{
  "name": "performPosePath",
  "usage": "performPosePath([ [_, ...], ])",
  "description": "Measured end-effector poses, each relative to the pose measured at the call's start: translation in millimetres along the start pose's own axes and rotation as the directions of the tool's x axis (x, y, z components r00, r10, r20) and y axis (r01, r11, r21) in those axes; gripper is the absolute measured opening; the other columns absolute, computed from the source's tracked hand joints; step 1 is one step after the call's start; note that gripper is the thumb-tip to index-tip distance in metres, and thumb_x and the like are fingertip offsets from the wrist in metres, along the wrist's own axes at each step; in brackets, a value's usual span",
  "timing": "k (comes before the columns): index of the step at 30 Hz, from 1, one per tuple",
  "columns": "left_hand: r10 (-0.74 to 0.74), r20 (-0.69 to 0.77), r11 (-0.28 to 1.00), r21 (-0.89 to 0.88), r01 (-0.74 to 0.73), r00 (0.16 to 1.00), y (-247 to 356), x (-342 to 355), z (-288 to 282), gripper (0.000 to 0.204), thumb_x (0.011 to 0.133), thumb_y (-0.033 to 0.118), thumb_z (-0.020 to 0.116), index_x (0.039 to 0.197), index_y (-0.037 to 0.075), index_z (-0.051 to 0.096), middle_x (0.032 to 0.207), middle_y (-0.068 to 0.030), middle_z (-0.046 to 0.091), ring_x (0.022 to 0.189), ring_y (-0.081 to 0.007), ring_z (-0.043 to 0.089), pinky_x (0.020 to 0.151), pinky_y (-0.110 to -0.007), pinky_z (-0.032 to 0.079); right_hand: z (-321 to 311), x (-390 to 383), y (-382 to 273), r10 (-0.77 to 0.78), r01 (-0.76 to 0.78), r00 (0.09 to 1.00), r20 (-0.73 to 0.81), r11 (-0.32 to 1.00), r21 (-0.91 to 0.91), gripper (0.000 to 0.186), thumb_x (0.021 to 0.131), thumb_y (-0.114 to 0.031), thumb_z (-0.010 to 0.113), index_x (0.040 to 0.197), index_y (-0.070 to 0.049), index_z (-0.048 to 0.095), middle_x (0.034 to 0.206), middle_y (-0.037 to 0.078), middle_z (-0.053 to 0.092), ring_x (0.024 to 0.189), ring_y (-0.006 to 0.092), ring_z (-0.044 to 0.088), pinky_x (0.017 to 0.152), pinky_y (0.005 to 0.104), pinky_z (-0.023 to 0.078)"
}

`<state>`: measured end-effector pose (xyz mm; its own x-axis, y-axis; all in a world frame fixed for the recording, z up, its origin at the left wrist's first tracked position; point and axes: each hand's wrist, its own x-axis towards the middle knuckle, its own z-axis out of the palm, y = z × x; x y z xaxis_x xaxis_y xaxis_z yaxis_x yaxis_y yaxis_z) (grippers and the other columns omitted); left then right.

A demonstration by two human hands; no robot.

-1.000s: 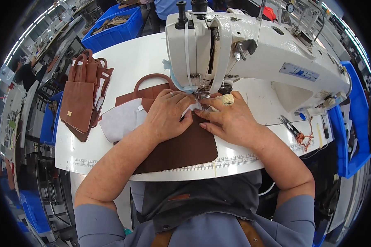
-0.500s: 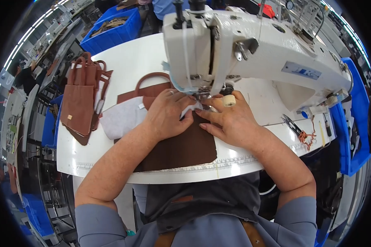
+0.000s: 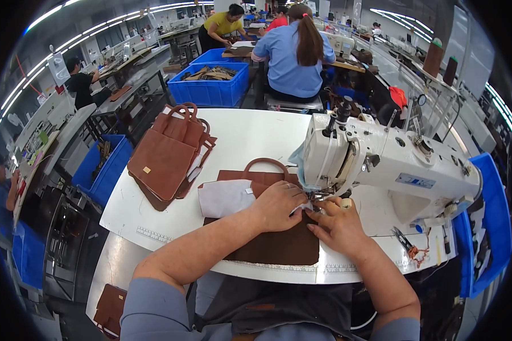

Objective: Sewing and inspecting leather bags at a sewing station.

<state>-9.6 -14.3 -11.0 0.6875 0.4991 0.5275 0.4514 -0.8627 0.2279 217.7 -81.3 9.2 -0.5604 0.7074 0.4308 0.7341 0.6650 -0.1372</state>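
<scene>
A brown bag panel (image 3: 273, 247) lies on the white table under the head of a sewing machine (image 3: 324, 156). Over its far part rests a white lining piece (image 3: 224, 199), beside reddish-brown leather with a looped handle (image 3: 267, 161). My left hand (image 3: 281, 206) is closed, thumb and fingers pinching the lining's edge just left of the needle area. Fingers stretched out, my right hand (image 3: 341, 226) presses on the work at the right of the presser foot. The stitching spot itself is mostly hidden by the fingertips and machine head.
A stack of reddish-brown handbag pieces (image 3: 164, 150) lies at the left. Thread snips (image 3: 403, 239) and tangled orange thread (image 3: 418, 254) lie at the right. Blue bins (image 3: 207, 91) stand beyond the table, and another blue bin (image 3: 477, 273) is at far right. Co-workers sit and stand farther off.
The view has tilted up and shifted left, so the work appears lower and further right, and more of the room shows. Both hands keep nearly the same places at the machine.
</scene>
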Motion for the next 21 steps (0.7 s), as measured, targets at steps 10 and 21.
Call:
performPosePath([
  [10,-0.004,-0.027,1.000,0.009,0.004,1.000,-0.6,-4.2,8.2,0.024,0.079,0.016,0.067,0.100,0.005,0.069,0.101,-0.0130,0.071,0.100,-0.0302,0.067,0.094,-0.043,0.050,6.9,-4.6,0.5,0.029,-0.029,0.999,0.026,0.999,0.023,0.034,0.087,-0.033,0.074,0.117,-0.017,0.077,0.119,0.007,0.069,0.112,0.0270,0.063,0.096,0.0467,0.041],
  [21,-0.012,0.005,0.999,-0.031,0.013,1.000,-4.4,-1.9,5.8,0.027,0.080,0.017,0.068,0.103,0.003,0.069,0.105,-0.0137,0.071,0.104,-0.0300,0.066,0.096,-0.042,0.049,0.7,3.1,-1.1,0.022,-0.025,0.999,0.034,0.997,0.080,0.035,0.079,-0.019,0.080,0.113,-0.011,0.078,0.122,0.010,0.068,0.115,0.0319,0.058,0.100,0.0437,0.047],
])
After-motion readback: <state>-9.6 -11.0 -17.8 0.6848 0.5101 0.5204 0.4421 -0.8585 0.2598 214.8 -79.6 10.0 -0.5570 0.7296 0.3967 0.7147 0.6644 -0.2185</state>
